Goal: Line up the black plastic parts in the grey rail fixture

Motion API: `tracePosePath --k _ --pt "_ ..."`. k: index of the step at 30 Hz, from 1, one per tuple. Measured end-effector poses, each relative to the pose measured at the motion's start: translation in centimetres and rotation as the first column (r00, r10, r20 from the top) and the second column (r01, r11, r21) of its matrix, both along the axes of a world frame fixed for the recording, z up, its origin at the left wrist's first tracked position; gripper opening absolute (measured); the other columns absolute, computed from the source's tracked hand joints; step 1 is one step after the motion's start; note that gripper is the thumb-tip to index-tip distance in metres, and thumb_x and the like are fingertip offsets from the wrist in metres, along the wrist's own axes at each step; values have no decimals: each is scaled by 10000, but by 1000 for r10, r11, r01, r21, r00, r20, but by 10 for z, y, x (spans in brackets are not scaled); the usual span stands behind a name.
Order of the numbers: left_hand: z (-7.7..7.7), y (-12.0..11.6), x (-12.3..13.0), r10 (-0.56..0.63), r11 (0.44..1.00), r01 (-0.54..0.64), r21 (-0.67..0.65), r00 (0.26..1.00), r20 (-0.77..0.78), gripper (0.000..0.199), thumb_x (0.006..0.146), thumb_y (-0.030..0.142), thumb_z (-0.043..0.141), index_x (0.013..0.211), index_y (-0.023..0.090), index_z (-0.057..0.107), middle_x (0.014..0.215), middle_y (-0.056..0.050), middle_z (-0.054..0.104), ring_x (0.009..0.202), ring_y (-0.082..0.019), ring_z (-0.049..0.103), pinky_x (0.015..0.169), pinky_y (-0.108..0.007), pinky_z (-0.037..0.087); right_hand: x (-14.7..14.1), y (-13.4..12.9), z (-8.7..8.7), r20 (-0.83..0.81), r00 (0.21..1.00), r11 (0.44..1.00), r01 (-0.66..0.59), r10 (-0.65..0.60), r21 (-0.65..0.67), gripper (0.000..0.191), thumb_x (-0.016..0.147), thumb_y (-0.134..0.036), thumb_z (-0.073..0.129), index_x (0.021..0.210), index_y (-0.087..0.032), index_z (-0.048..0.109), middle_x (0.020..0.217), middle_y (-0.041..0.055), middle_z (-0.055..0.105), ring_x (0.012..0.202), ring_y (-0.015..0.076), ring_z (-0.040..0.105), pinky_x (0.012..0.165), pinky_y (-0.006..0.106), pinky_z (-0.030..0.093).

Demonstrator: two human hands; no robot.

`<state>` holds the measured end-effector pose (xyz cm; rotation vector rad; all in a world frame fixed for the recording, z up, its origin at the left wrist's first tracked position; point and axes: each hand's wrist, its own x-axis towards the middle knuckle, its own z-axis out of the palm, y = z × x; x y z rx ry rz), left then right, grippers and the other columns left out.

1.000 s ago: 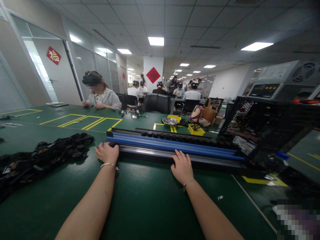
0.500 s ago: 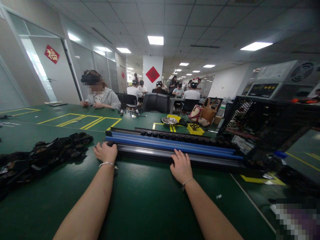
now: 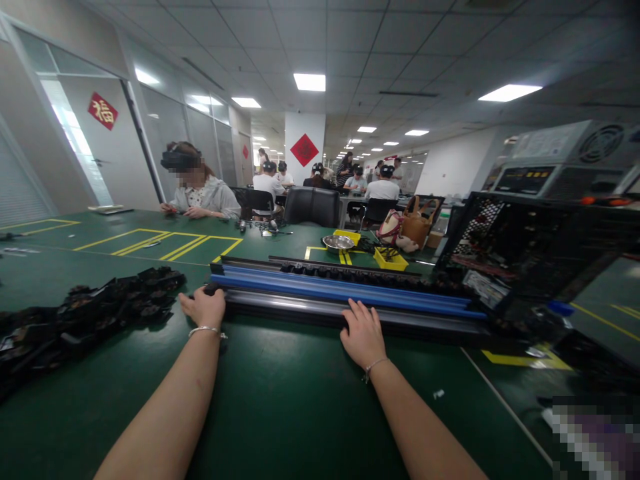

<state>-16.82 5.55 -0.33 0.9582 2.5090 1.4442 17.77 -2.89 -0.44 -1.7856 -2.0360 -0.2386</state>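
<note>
A long rail (image 3: 300, 301) with a shiny grey channel and black sides lies across the green table in front of me. Along its far side runs a blue channel (image 3: 345, 288). At the left end of the rail, my left hand (image 3: 204, 308) has its fingers curled round a small black part (image 3: 214, 289), mostly hidden by the hand. My right hand (image 3: 364, 333) is open, its fingers stretched out and resting on the near edge of the grey rail around its middle. Behind the blue channel sits a row of small black parts (image 3: 320, 270).
A heap of black parts (image 3: 115, 300) spreads over the table's left side. To the right stands an open black computer case (image 3: 515, 247) with grey units on top. A metal bowl (image 3: 337, 243) and yellow trays (image 3: 391, 260) are beyond the rail. A person (image 3: 200, 193) sits across the table.
My left hand has slid a little to the left with the small black part, off the rail's left end. My right hand has stayed in place on the rail.
</note>
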Motion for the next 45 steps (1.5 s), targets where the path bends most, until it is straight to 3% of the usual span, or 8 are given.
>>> tracePosePath --k 15,29,45 --pt "3 -3 -8 1 1000 -1 26 1000 0 465 735 310 552 1153 106 565 1288 -190 438 1229 -311 391 1039 -426 300 0 0 -1 4 1000 1000 -7 7 12 365 749 -181 446 1076 -203 606 1398 63 435 1310 245 325 1098 456 146" --pt "7 -4 -30 -20 1000 20 -17 999 38 560 732 385 553 1224 117 535 1286 -210 452 1191 -323 448 1000 -432 352 0 0 0 11 1000 1000 -2 2 4 357 749 -180 454 1072 -205 605 1397 66 435 1311 242 324 1098 453 149" --pt "-3 9 -57 -21 999 20 28 999 34 526 728 372 554 1171 89 569 1150 -220 557 1117 -341 512 956 -451 409 0 -1 1 30 1000 1000 5 -5 -1 350 757 -185 445 1067 -209 605 1396 62 437 1309 239 326 1093 459 158"
